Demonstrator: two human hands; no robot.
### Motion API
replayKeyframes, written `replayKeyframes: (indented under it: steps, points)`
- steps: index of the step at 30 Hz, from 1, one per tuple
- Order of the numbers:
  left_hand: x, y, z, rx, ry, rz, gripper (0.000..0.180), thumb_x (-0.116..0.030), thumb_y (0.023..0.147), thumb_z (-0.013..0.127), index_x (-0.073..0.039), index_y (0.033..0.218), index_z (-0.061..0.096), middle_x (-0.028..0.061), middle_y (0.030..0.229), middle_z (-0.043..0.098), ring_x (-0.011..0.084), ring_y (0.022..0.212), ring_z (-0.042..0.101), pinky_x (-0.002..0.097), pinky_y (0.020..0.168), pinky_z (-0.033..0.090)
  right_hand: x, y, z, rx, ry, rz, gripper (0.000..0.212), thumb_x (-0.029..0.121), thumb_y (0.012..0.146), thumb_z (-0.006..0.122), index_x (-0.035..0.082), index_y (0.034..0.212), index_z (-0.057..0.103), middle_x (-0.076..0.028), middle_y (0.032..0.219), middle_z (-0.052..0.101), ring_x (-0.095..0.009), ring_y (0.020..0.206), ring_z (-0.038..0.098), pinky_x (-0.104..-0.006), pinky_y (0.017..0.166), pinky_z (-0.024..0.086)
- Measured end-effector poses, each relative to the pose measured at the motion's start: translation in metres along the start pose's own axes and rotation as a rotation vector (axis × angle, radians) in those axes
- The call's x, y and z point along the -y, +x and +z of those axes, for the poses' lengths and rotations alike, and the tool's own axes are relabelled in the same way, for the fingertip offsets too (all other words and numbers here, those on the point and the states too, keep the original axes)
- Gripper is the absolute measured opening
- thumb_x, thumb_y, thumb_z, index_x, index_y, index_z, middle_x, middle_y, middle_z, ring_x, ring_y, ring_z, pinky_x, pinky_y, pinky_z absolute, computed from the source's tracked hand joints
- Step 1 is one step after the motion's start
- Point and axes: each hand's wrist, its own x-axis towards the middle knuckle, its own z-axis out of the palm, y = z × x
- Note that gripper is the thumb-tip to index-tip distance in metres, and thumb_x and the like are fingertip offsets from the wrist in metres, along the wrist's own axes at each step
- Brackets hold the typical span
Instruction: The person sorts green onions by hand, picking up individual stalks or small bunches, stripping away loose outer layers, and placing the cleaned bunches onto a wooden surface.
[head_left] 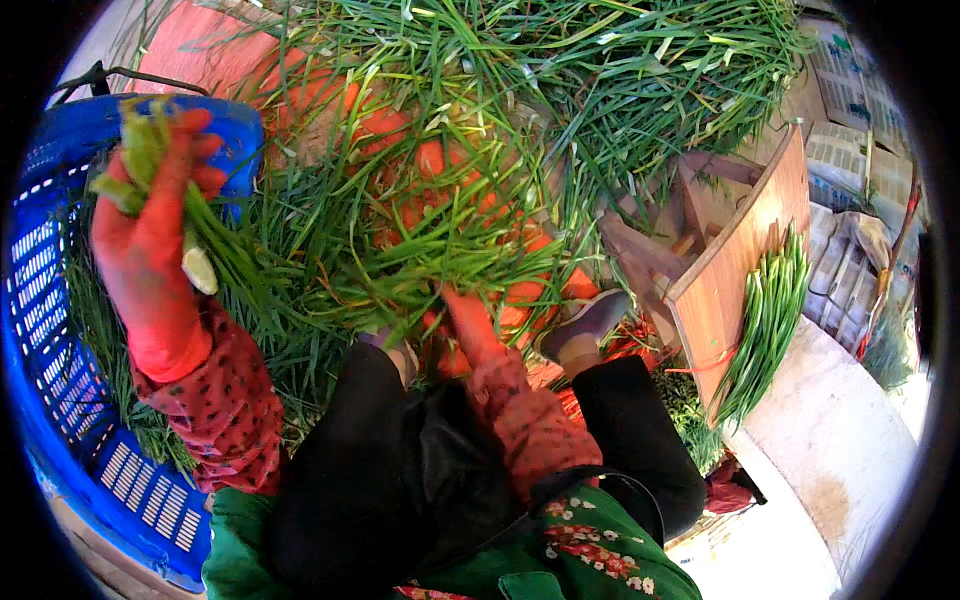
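Note:
My left hand (150, 240), in an orange-red glove, is raised over the blue basket's edge. It is closed round a small bunch of chives (225, 240), long green leaves with pale, thick ends. My right hand (470, 320), gloved alike, reaches down between my knees into the loose chives (440, 270). Leaves cover its fingers, so I cannot see whether they grip any. Under and around these greens shows an orange-red sheet (380, 125).
At left stands a blue slotted plastic basket (60, 320). A large chive heap (660, 70) fills the far side. On the right, a tied bunch of chives (770, 330) leans against a wooden box (740, 260). My shoes (590, 320) rest among the leaves.

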Motion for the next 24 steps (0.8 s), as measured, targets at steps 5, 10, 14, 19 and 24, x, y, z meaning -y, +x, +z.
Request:
replayKeyframes:
  steps: [5, 10, 14, 19, 24]
  points:
    - [0.055, 0.003, 0.020, 0.241, 0.061, -0.208, 0.020, -0.012, 0.088, 0.060, -0.002, 0.105, 0.061, 0.0043, 0.090, 0.065, 0.0097, 0.069, 0.057, 0.0224, 0.058, 0.045, 0.093, 0.044, 0.024, -0.076, -0.036, -0.430, 0.034, 0.034, 0.083, 0.064, 0.002, 0.096, 0.063, -0.006, 0.074, 0.065, -0.014, 0.055, 0.056, -0.0265, 0.051, 0.043]
    - [0.077, 0.016, 0.023, 0.135, 0.016, -0.292, 0.022, -0.016, 0.087, 0.060, -0.003, 0.105, 0.062, 0.0025, 0.081, 0.062, 0.0089, 0.060, 0.053, 0.0220, 0.053, 0.041, 0.131, 0.007, -0.014, 0.083, 0.002, -0.345, 0.035, 0.030, 0.084, 0.063, -0.001, 0.101, 0.061, -0.009, 0.081, 0.066, -0.017, 0.062, 0.062, -0.0279, 0.057, 0.049]
    - [0.075, 0.020, 0.030, 0.129, 0.146, -0.336, 0.020, -0.016, 0.087, 0.058, -0.005, 0.101, 0.065, 0.0009, 0.070, 0.057, 0.0084, 0.053, 0.050, 0.0223, 0.047, 0.038, 0.081, 0.011, -0.081, -0.101, -0.269, 0.019, 0.043, 0.037, 0.085, 0.061, 0.000, 0.108, 0.058, -0.010, 0.086, 0.065, -0.018, 0.073, 0.063, -0.0296, 0.055, 0.052]
    - [0.099, 0.011, 0.042, 0.267, 0.186, -0.405, 0.021, -0.018, 0.086, 0.059, -0.007, 0.103, 0.065, 0.0007, 0.068, 0.056, 0.0078, 0.050, 0.049, 0.0226, 0.042, 0.037, 0.062, 0.047, -0.038, -0.366, 0.002, -0.164, 0.047, 0.039, 0.085, 0.061, 0.001, 0.110, 0.054, -0.009, 0.082, 0.066, -0.017, 0.065, 0.063, -0.0282, 0.053, 0.052]
    - [0.104, 0.003, 0.052, 0.271, 0.122, -0.429, 0.027, -0.019, 0.082, 0.061, -0.005, 0.105, 0.064, 0.0002, 0.066, 0.052, 0.0074, 0.046, 0.043, 0.0229, 0.041, 0.035, 0.077, 0.047, -0.032, -0.068, -0.105, -0.106, 0.039, 0.036, 0.084, 0.062, 0.003, 0.104, 0.058, -0.007, 0.081, 0.065, -0.018, 0.067, 0.064, -0.0283, 0.055, 0.052]
